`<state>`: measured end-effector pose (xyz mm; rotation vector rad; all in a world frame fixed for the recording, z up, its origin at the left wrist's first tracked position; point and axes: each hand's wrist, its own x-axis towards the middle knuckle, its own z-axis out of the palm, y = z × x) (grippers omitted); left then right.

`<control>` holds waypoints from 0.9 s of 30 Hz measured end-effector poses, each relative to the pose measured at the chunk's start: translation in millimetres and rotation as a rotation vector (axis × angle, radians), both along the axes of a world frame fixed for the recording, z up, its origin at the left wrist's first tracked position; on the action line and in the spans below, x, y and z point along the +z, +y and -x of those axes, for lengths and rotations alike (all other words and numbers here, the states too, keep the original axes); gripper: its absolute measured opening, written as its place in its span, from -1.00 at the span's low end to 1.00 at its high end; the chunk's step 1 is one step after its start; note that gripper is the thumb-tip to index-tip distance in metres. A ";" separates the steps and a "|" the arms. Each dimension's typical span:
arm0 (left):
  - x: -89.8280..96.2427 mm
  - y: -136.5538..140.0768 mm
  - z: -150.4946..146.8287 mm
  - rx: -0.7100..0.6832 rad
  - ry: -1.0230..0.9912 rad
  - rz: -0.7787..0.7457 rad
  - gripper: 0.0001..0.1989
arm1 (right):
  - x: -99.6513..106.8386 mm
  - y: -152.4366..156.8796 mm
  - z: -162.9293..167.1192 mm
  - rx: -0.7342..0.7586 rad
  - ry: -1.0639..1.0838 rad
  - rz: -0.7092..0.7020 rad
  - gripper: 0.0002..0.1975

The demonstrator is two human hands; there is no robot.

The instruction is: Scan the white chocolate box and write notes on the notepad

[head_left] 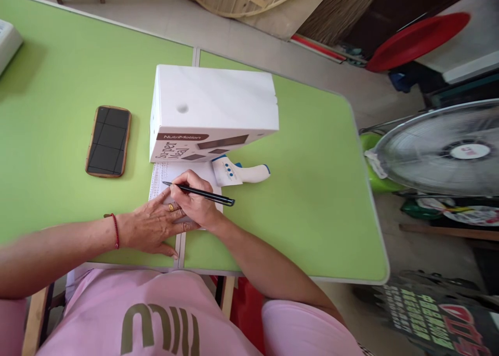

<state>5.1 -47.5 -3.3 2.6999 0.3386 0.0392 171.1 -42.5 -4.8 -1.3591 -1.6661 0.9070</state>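
Black pen (202, 193) sits pinched in right hand (197, 202) fingers, tip on paper (158, 182).

Slim black pen (202, 193), nearly level, tip on white printed paper (159, 182) beneath white box.

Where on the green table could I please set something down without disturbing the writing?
Bare patches: right of the thermometer out to the table edge, and between the phone and the far left. It is crowded around the box, the paper and both hands.
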 end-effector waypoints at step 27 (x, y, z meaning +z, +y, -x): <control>-0.8 0.5 -0.2 0.009 -0.035 -0.038 -0.20 | 0.2 1.3 0.3 -0.026 0.009 0.022 -0.89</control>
